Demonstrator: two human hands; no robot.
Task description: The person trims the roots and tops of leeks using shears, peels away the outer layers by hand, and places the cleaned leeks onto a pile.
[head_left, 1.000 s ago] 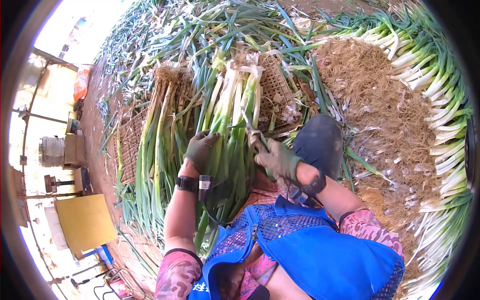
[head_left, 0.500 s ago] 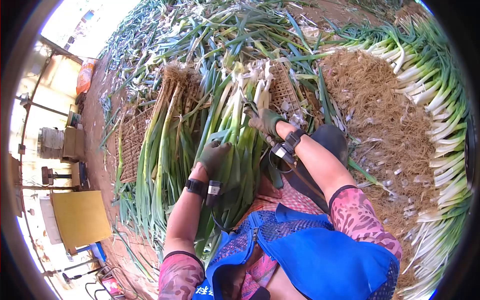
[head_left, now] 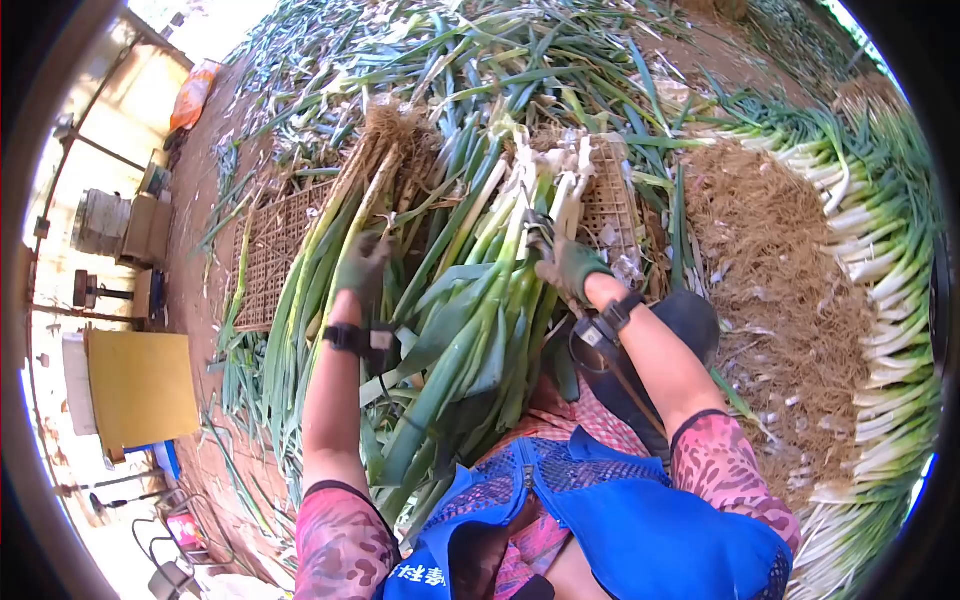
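My left hand [head_left: 362, 268], in a dark glove, is over the unpeeled leeks [head_left: 325, 235] with brown roots on the left. Its fingers look parted, with nothing plainly held. My right hand [head_left: 580, 268], also gloved, is closed on a dark air gun [head_left: 540, 228] with a thin hose running back along the forearm. Beside that tool lie leeks with bare white stems [head_left: 515, 215], their green leaves [head_left: 470, 330] spread toward my lap. The right fingers are partly hidden behind the tool.
A plastic crate [head_left: 275, 255] lies under the leeks, its lattice also showing at right. Loose leaves [head_left: 470, 70] heap up behind. At right are a mound of cut roots [head_left: 775, 260] and a curved row of cleaned leeks [head_left: 880, 300]. A yellow board [head_left: 143, 385] stands left.
My left hand has left the leaves of the white-stemmed leeks and moved left and up to the rooted ones. My right hand still grips the air gun. The view has shifted slightly.
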